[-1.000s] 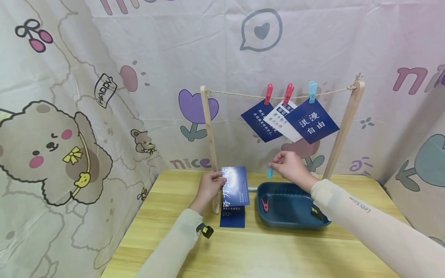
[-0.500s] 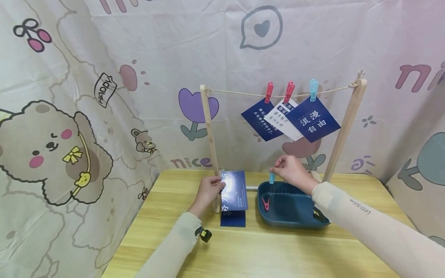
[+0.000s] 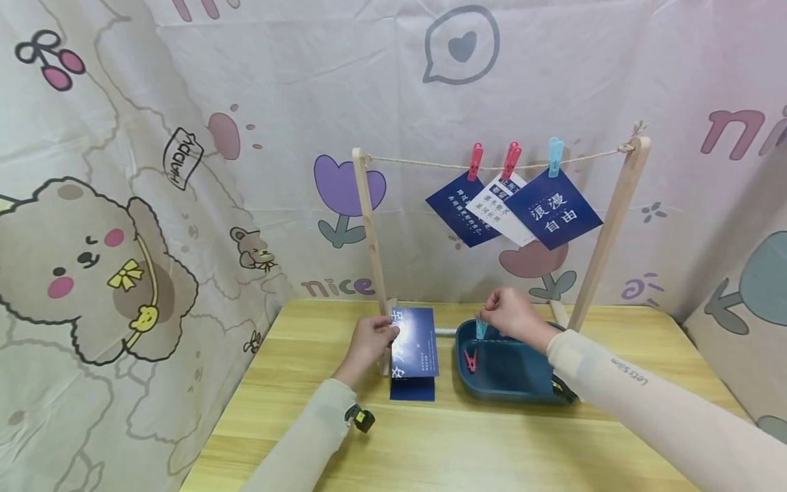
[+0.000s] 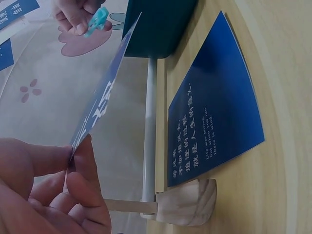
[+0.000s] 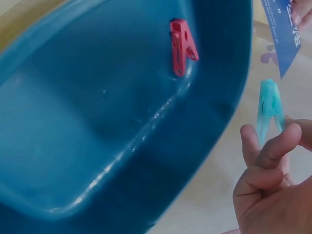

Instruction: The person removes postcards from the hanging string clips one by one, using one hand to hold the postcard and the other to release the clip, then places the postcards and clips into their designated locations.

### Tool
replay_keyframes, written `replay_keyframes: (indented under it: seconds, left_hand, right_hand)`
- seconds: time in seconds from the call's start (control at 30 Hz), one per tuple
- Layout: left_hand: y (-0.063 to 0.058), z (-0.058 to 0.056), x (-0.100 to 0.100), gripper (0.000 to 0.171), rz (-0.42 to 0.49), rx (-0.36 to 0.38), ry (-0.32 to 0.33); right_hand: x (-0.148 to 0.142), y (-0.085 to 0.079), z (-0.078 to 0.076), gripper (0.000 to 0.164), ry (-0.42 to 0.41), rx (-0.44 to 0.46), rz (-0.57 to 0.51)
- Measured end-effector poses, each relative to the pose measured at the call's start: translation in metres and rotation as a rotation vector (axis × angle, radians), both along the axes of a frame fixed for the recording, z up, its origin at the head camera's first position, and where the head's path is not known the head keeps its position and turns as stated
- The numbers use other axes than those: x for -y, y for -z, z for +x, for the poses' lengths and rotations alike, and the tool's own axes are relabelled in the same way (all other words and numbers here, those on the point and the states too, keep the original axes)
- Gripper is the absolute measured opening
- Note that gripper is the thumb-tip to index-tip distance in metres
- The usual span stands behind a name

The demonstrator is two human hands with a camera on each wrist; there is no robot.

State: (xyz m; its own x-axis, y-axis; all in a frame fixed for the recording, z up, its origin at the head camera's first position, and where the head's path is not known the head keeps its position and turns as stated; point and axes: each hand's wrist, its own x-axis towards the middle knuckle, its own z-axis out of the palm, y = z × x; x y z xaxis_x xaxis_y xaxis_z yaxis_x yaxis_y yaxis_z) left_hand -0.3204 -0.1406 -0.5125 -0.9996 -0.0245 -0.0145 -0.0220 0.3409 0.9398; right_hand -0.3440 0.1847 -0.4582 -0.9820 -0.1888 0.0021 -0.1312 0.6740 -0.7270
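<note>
My left hand [image 3: 367, 342] pinches a dark blue printed card [image 3: 418, 342] by its left edge, between thumb and fingers. In the left wrist view, another blue card [image 4: 219, 92] lies on the table below it. My right hand [image 3: 513, 316] holds a light blue clothespin [image 5: 269, 102] by its handle end, over the back left of the dark blue tray [image 3: 504, 395]. The clothespin is apart from the held card. Inside the tray sits one pink clothespin [image 5: 180, 48].
Two wooden posts [image 3: 371, 232] carry a string [image 3: 418, 162] across the back. From it hang a blue card [image 3: 461, 205], a white card [image 3: 498, 208] and another blue card [image 3: 553, 212], clipped by pink and light blue clothespins. A printed cloth [image 3: 277, 89] forms the backdrop.
My left hand has lowered the card a little, covering more of the card on the table. My right hand has also come down slightly with the light blue clothespin.
</note>
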Motion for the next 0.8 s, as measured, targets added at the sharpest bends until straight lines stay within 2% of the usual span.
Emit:
replay_keyframes:
  seconds: [0.2,0.43,0.8]
  left_hand:
    - [0.0,0.001,-0.001,0.037,0.004,0.012,0.004]
    - [0.006,0.0,-0.001,0.037,0.002,-0.007,-0.011]
    - [0.011,0.001,0.0,0.039,0.002,0.039,-0.009]
  right_hand:
    - [-0.002,0.006,0.0,0.026,-0.003,0.009,0.029]
    - [-0.001,0.01,0.001,0.029,-0.011,0.027,0.052]
    - [0.0,0.024,0.002,0.044,-0.005,0.047,0.089]
